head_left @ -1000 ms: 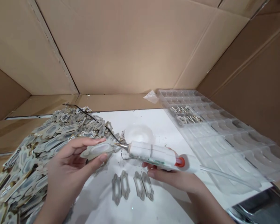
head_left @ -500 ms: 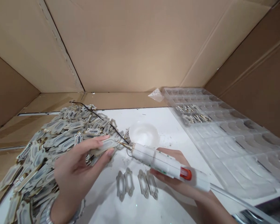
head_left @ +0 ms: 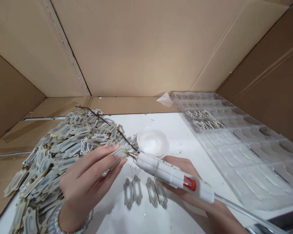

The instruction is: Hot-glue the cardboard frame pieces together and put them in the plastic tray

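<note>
My left hand (head_left: pixel 92 177) pinches one flat ornate frame-shaped piece (head_left: pixel 119 154) between thumb and fingers, held just above the white table. My right hand (head_left: pixel 185 188) grips a white glue dispenser (head_left: pixel 171 174) with a red band; its metal needle tip touches the held piece. Several more such pieces (head_left: pixel 145 193) lie in a row on the table below the dispenser. A large heap of the same pieces (head_left: pixel 58 152) lies at the left, beside my left hand.
A small white bowl (head_left: pixel 152 143) stands just behind the dispenser tip. A clear plastic compartment tray (head_left: pixel 236 143) with a few small metal parts fills the right side. A black wire (head_left: pixel 100 120) runs over the heap. Cardboard walls (head_left: pixel 141 48) enclose the white table (head_left: pixel 180 136).
The held piece and the dispenser tip have come together; the dispenser's rear now points lower right. The view has shifted a little, so everything sits slightly further right.
</note>
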Demonstrator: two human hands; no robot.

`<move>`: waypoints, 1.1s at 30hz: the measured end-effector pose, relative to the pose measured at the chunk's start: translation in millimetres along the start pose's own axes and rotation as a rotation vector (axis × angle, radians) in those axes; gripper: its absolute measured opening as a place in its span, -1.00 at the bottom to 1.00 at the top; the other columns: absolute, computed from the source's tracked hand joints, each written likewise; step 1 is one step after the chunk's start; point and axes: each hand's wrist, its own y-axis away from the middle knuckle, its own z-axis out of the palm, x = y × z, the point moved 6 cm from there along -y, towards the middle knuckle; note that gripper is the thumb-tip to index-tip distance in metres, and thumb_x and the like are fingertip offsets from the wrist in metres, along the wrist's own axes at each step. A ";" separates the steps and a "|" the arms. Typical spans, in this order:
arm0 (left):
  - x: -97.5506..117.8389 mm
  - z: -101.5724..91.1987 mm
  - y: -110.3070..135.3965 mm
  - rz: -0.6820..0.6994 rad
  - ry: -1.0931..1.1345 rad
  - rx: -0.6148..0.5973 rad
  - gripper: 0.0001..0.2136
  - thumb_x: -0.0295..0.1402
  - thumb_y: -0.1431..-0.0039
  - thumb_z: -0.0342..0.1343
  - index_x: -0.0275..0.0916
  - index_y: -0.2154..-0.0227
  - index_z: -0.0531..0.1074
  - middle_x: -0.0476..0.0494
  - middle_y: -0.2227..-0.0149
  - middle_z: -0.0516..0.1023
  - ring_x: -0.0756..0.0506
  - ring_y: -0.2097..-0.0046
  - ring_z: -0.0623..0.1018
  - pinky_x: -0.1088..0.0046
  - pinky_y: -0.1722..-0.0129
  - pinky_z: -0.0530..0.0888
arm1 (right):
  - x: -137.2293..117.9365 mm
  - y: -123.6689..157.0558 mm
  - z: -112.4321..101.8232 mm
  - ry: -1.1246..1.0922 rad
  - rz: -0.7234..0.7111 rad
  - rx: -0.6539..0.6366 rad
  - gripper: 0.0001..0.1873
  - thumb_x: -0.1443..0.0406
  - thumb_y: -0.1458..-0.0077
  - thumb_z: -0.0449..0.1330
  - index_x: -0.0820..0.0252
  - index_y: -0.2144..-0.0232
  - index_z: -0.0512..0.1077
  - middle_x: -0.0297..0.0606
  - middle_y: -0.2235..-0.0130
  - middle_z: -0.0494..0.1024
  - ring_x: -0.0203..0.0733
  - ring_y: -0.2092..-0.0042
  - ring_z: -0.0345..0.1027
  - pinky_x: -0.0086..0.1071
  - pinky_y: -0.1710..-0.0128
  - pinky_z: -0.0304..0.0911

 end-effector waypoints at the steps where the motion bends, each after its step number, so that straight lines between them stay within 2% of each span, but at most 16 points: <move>1: 0.6 -0.2 1.0 0.025 -0.018 -0.008 -0.69 -0.46 0.18 0.42 0.09 0.35 0.63 0.04 0.29 0.69 -0.12 0.28 0.67 0.39 0.15 0.59 | -0.3 -0.2 0.2 0.002 0.003 0.002 -0.76 0.42 -0.06 0.16 0.11 0.57 0.22 -0.42 0.53 0.31 -0.31 0.52 0.16 -0.38 0.50 0.08; 5: 0.6 -0.8 3.3 0.125 -0.089 -0.021 -0.67 -0.49 0.18 0.43 0.04 0.32 0.63 0.03 0.27 0.69 -0.12 0.28 0.68 0.41 0.11 0.61 | 0.2 0.0 0.0 0.006 0.018 0.024 -0.73 0.40 -0.08 0.14 0.11 0.58 0.17 -0.43 0.55 0.25 -0.31 0.52 0.13 -0.38 0.52 0.05; 11: 10.7 4.3 8.1 0.514 -0.238 -0.043 -0.68 -0.59 0.09 0.38 -0.20 0.24 0.56 -0.07 0.24 0.69 -0.04 0.24 0.66 0.47 0.07 0.60 | -0.8 0.0 -0.3 0.035 -0.045 0.051 -0.70 0.33 -0.13 0.14 0.12 0.58 0.14 -0.45 0.56 0.20 -0.35 0.54 0.09 -0.41 0.53 0.01; 18: 13.8 6.6 8.5 0.570 -0.256 -0.076 -0.72 -0.61 0.05 0.35 -0.31 0.24 0.53 -0.13 0.23 0.66 -0.03 0.22 0.64 0.46 -0.02 0.57 | -4.4 -0.7 -2.0 0.062 -0.060 0.056 -0.69 0.29 -0.16 0.10 0.11 0.59 0.12 -0.43 0.57 0.22 -0.33 0.56 0.05 -0.40 0.56 -0.01; 26: 11.2 6.0 10.1 0.567 -0.268 -0.073 -0.74 -0.58 0.04 0.35 -0.29 0.24 0.54 -0.12 0.22 0.66 -0.03 0.22 0.64 0.47 -0.02 0.56 | -2.3 0.2 -1.2 0.055 -0.030 0.049 -0.69 0.32 -0.16 0.11 0.12 0.59 0.15 -0.44 0.56 0.24 -0.34 0.54 0.08 -0.40 0.52 0.03; 30: 13.1 6.3 10.2 0.578 -0.260 -0.072 -0.74 -0.59 0.05 0.35 -0.31 0.25 0.53 -0.13 0.23 0.65 -0.02 0.21 0.63 0.48 -0.03 0.55 | -0.6 0.9 -0.6 0.048 -0.014 0.026 -0.65 0.28 -0.19 0.11 0.11 0.60 0.11 -0.44 0.55 0.21 -0.32 0.53 0.06 -0.38 0.52 0.00; 33: 14.9 6.8 9.2 0.581 -0.256 -0.071 -0.75 -0.60 0.05 0.35 -0.32 0.27 0.53 -0.13 0.25 0.65 -0.02 0.21 0.62 0.48 -0.05 0.54 | 0.2 1.2 -0.5 0.052 -0.014 0.012 -0.66 0.33 -0.15 0.11 0.11 0.59 0.06 -0.45 0.55 0.19 -0.33 0.53 0.04 -0.39 0.52 -0.01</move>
